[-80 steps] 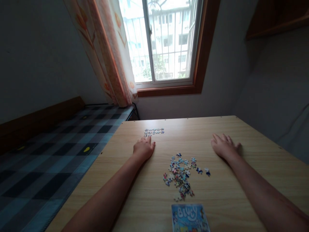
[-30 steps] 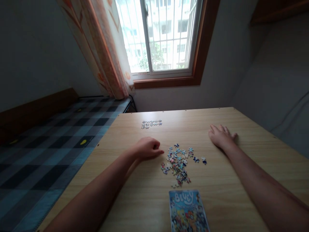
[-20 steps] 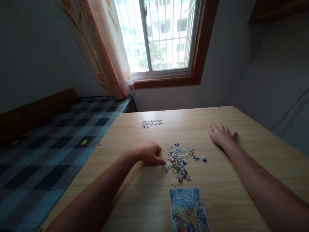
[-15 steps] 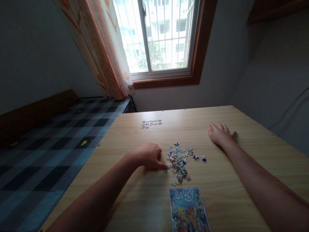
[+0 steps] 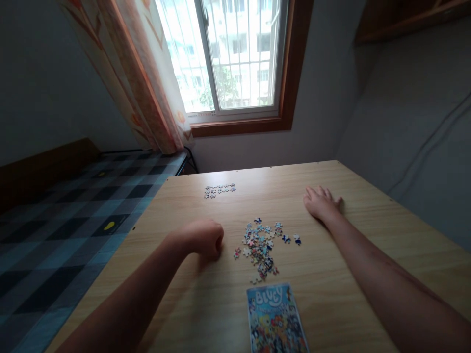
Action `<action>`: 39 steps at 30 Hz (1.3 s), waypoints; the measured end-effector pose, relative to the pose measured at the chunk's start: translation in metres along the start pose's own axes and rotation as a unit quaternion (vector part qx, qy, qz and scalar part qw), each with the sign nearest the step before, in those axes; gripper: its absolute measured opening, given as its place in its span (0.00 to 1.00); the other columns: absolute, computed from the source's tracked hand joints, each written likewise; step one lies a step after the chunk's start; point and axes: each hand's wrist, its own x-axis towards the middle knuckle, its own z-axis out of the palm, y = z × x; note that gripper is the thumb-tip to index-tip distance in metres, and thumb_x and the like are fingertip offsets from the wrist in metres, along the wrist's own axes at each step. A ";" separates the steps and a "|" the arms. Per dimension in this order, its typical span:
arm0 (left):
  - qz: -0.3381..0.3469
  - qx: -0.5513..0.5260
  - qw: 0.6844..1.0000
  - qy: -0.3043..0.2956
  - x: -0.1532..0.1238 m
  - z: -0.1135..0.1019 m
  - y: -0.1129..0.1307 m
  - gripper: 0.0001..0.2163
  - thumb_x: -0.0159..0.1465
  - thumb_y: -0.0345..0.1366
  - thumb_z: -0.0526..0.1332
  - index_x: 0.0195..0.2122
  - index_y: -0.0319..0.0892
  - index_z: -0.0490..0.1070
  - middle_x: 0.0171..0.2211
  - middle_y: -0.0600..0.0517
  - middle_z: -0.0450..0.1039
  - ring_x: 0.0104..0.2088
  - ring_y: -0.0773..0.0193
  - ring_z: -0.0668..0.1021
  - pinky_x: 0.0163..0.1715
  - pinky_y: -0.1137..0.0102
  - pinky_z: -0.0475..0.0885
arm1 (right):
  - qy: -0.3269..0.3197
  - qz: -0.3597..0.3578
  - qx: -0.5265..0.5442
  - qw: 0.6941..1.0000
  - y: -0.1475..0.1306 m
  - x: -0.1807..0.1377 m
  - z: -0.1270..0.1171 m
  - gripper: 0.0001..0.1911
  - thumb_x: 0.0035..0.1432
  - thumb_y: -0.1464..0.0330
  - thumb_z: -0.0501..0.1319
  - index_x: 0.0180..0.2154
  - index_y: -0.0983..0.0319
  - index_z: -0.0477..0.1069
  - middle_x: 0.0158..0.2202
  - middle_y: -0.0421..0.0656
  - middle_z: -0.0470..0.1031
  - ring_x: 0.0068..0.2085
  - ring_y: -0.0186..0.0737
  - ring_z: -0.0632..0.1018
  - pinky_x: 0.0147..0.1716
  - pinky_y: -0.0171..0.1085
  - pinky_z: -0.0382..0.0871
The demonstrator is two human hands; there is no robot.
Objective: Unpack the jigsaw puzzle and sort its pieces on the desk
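My left hand (image 5: 204, 238) is closed over the table, just left of a loose heap of jigsaw pieces (image 5: 260, 245). Its fingers are curled in and turned from view, so anything inside them is hidden. One pinkish jigsaw piece (image 5: 237, 253) lies between that hand and the heap. Palm down, my right hand (image 5: 321, 202) rests on the table beyond the heap's right side, its fingers spread and holding nothing. Rows of jigsaw pieces (image 5: 220, 190) are laid out towards the table's far left.
A Bluey picture box or card (image 5: 276, 318) lies at the near side of the wooden table (image 5: 368, 235). On the left is a bed with a checked cover (image 5: 110, 196). A curtain (image 5: 136, 83) and a barred window (image 5: 243, 59) are behind the table.
My left hand has drawn left, away from the heap, and its fingers have curled in. The pinkish piece by its thumb now shows fully. My right hand stays put; the view has shifted slightly.
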 end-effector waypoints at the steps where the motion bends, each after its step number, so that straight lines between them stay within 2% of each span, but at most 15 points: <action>1: -0.010 0.003 1.000 0.005 0.001 -0.001 -0.003 0.07 0.48 0.35 0.66 0.29 0.45 0.81 0.30 0.52 0.79 0.26 0.63 0.74 0.30 0.69 0.69 | -0.002 0.001 0.001 1.000 -0.001 0.000 -0.001 0.30 0.68 0.55 0.39 0.67 0.52 0.54 0.71 0.49 0.50 0.69 0.57 0.51 0.61 0.70 0.43; 5: -0.039 0.013 0.997 0.058 0.009 -0.001 -0.014 0.09 0.51 0.29 0.62 0.30 0.46 0.81 0.33 0.51 0.81 0.31 0.60 0.77 0.31 0.70 0.68 | -0.007 0.006 0.005 1.000 -0.002 -0.001 -0.003 0.30 0.68 0.56 0.38 0.68 0.51 0.54 0.71 0.50 0.49 0.70 0.56 0.51 0.62 0.70 0.42; 9: -0.054 0.005 0.987 0.154 0.024 0.005 -0.024 0.11 0.53 0.27 0.59 0.31 0.46 0.80 0.36 0.50 0.80 0.35 0.59 0.78 0.35 0.69 0.68 | -0.006 0.006 0.003 1.000 -0.003 -0.002 -0.003 0.30 0.68 0.56 0.39 0.68 0.51 0.54 0.71 0.49 0.49 0.70 0.55 0.51 0.61 0.70 0.42; 14: -0.061 0.001 0.954 0.295 0.040 0.016 -0.026 0.12 0.63 0.31 0.54 0.35 0.46 0.79 0.40 0.50 0.79 0.39 0.59 0.78 0.37 0.68 0.68 | -0.003 0.009 0.015 1.000 -0.002 -0.001 -0.002 0.30 0.68 0.56 0.39 0.67 0.52 0.54 0.71 0.50 0.49 0.70 0.56 0.50 0.62 0.70 0.41; 16: -0.079 0.013 0.943 0.324 0.042 0.018 -0.024 0.14 0.66 0.34 0.51 0.37 0.46 0.78 0.41 0.49 0.78 0.39 0.58 0.78 0.37 0.68 0.69 | -0.001 0.007 0.017 1.000 -0.001 0.000 -0.001 0.30 0.68 0.55 0.39 0.67 0.52 0.54 0.71 0.50 0.49 0.70 0.56 0.50 0.62 0.70 0.40; 19: -0.111 0.035 0.939 0.325 0.043 0.021 -0.019 0.14 0.66 0.33 0.52 0.42 0.45 0.77 0.42 0.47 0.78 0.40 0.56 0.78 0.36 0.67 0.70 | -0.001 0.005 0.016 1.000 -0.001 0.000 0.000 0.30 0.68 0.55 0.39 0.67 0.52 0.55 0.71 0.50 0.49 0.70 0.56 0.50 0.62 0.70 0.41; 23: -0.155 0.035 0.946 0.283 0.042 0.027 -0.006 0.15 0.67 0.28 0.49 0.43 0.39 0.75 0.40 0.42 0.78 0.40 0.55 0.79 0.36 0.66 0.71 | 0.003 0.004 0.015 1.000 0.000 0.000 0.001 0.30 0.68 0.55 0.39 0.67 0.51 0.56 0.71 0.50 0.49 0.70 0.56 0.51 0.61 0.70 0.41; 31: -0.169 0.041 0.955 0.240 0.039 0.033 0.012 0.16 0.65 0.23 0.48 0.46 0.34 0.74 0.44 0.37 0.75 0.45 0.53 0.76 0.39 0.64 0.72 | 0.005 0.004 0.009 1.000 -0.001 -0.001 0.002 0.30 0.68 0.55 0.39 0.67 0.52 0.55 0.71 0.50 0.50 0.70 0.56 0.51 0.61 0.70 0.41; 35: -0.167 0.048 0.945 0.276 0.045 0.035 0.004 0.16 0.67 0.26 0.48 0.50 0.36 0.72 0.47 0.38 0.73 0.48 0.52 0.74 0.39 0.64 0.72 | 0.008 0.001 0.010 1.000 -0.002 -0.002 0.003 0.30 0.68 0.55 0.38 0.67 0.52 0.56 0.71 0.50 0.51 0.70 0.56 0.51 0.61 0.71 0.42; 39: -0.173 0.017 0.932 0.318 0.060 0.036 -0.012 0.15 0.70 0.32 0.47 0.48 0.40 0.72 0.46 0.41 0.72 0.48 0.54 0.74 0.42 0.65 0.72 | 0.013 0.003 0.008 1.000 -0.002 -0.001 0.005 0.30 0.68 0.56 0.38 0.67 0.52 0.56 0.71 0.50 0.51 0.70 0.56 0.52 0.61 0.71 0.42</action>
